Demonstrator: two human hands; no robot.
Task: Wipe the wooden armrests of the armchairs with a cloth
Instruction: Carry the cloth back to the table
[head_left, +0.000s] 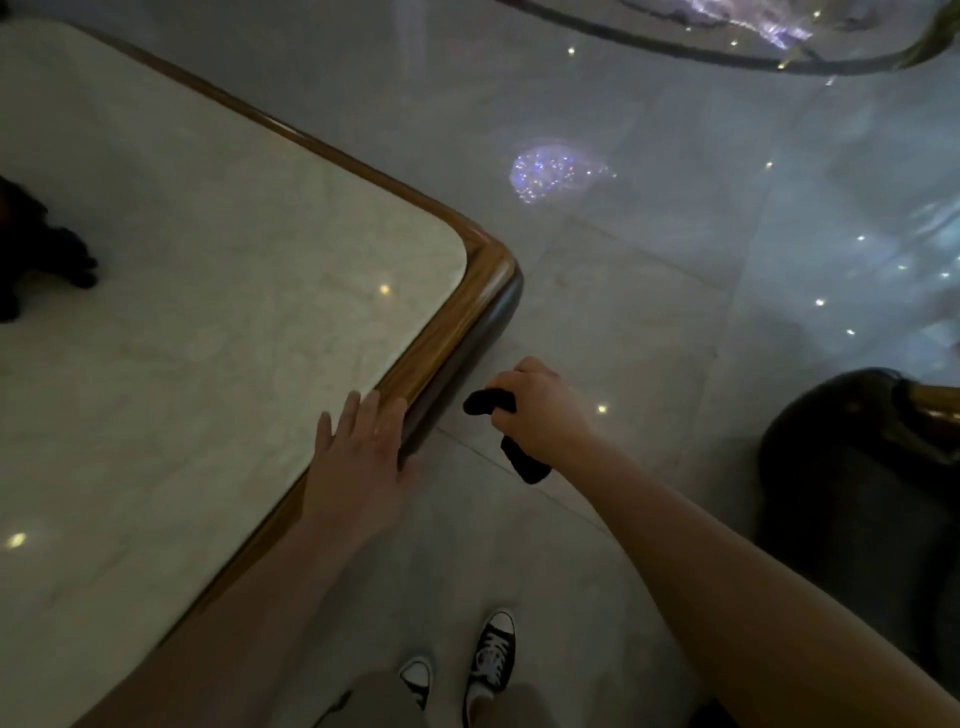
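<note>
My right hand (540, 410) is shut on a dark cloth (524, 462), whose ends stick out above and below my fist. It hangs in the air over the floor, just right of the table's edge. My left hand (363, 452) lies flat with fingers spread on the wooden rim of a marble-topped table (452, 338). A dark armchair (852, 467) stands at the right edge, with part of a glossy wooden armrest (940, 405) showing at its top. Neither hand touches the armchair.
The table fills the left half, its rounded corner pointing toward the middle. A dark object (36, 249) sits on the table at far left. Polished floor tiles (649, 234) reflect ceiling lights. My sneakers (491, 654) stand at the bottom. A curved dark rim (727, 57) crosses the top.
</note>
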